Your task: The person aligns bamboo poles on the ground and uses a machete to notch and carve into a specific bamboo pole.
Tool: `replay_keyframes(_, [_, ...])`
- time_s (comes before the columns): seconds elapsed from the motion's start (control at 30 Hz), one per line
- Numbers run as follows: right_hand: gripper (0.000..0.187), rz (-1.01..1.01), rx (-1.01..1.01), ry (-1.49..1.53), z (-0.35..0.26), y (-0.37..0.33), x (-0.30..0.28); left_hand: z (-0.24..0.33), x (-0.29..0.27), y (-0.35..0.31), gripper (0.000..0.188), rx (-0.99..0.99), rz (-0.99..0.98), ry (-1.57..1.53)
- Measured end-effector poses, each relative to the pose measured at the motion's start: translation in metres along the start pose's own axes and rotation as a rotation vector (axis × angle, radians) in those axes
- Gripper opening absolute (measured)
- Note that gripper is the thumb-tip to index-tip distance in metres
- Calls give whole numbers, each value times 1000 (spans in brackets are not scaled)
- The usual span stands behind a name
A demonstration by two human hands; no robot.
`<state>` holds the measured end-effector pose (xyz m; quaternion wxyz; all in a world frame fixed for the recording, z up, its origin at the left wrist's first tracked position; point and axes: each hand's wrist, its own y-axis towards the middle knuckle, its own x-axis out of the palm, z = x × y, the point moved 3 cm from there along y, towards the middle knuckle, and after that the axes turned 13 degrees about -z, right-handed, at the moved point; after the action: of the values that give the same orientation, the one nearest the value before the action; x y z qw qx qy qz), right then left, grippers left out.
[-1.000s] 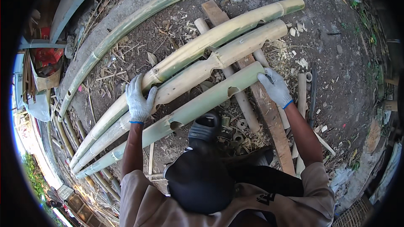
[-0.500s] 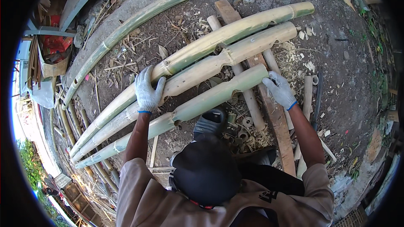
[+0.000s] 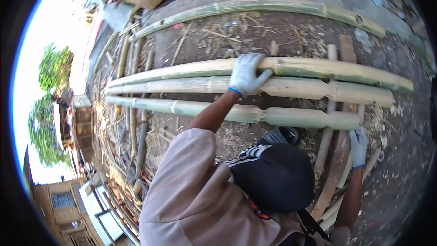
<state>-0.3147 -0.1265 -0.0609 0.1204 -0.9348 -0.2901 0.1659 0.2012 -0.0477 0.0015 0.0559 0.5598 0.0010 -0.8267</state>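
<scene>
Three long bamboo poles lie side by side in front of me: a far one (image 3: pixel 314 66), a middle one (image 3: pixel 291 86) and a near, greener one (image 3: pixel 305 117). Notches are cut into them. My left hand (image 3: pixel 247 74), in a white glove with a blue cuff, is closed over the far pole, its thumb spread toward the middle one. At the right end of the near pole is my gloved right hand (image 3: pixel 358 146), its fingers together at the pole's rim. The fingertips are partly hidden there.
Beneath the poles' right part runs a wooden plank (image 3: pixel 334 168) beside a round bamboo support (image 3: pixel 324 148). Another long, holed bamboo pole (image 3: pixel 255 5) lies farther off. Thinner bamboo lengths (image 3: pixel 122 59) sit under the left ends. Shavings litter the dirt around a boot (image 3: pixel 284 134).
The view has turned toward the left, so the poles now run nearly level across it. Both hands remain at about the same places on the poles.
</scene>
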Motion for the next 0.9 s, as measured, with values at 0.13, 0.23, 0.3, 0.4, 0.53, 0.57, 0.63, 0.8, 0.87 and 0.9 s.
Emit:
replay_keyframes(0.13, [13, -12, -59, 65, 25, -3, -4, 1, 8, -6, 65, -42, -5, -34])
replay_keyframes(0.23, [12, -52, -69, 61, 34, 5, -3, -4, 1, -19, 65, -67, 10, -43])
replay_keyframes(0.3, [9, -63, -71, 47, 30, 7, -4, -4, 0, -19, 65, -65, 22, -34])
replay_keyframes(0.4, [8, -76, -88, -31, 19, 6, 4, -6, -2, -22, 66, -71, 22, -32])
replay_keyframes(0.53, [11, -87, -74, 4, 18, 8, 10, -8, -6, -25, 65, -91, -17, -39])
replay_keyframes(0.57, [13, -69, -76, -12, 22, 5, -1, -2, -4, -13, 65, -65, -22, -51])
replay_keyframes(0.63, [19, 28, -83, 79, 33, -1, -15, 10, 4, 8, 63, -16, -4, -35])
replay_keyframes(0.8, [19, -97, 24, -26, -20, 10, 15, -6, -9, -11, 57, -90, -29, 31])
replay_keyframes(0.87, [21, -119, 23, 122, -23, 12, 22, -19, -2, -17, 57, -63, -14, 80])
replay_keyframes(0.9, [25, -79, -70, 153, 2, 14, 16, -14, 6, -9, 56, -61, -25, 80])
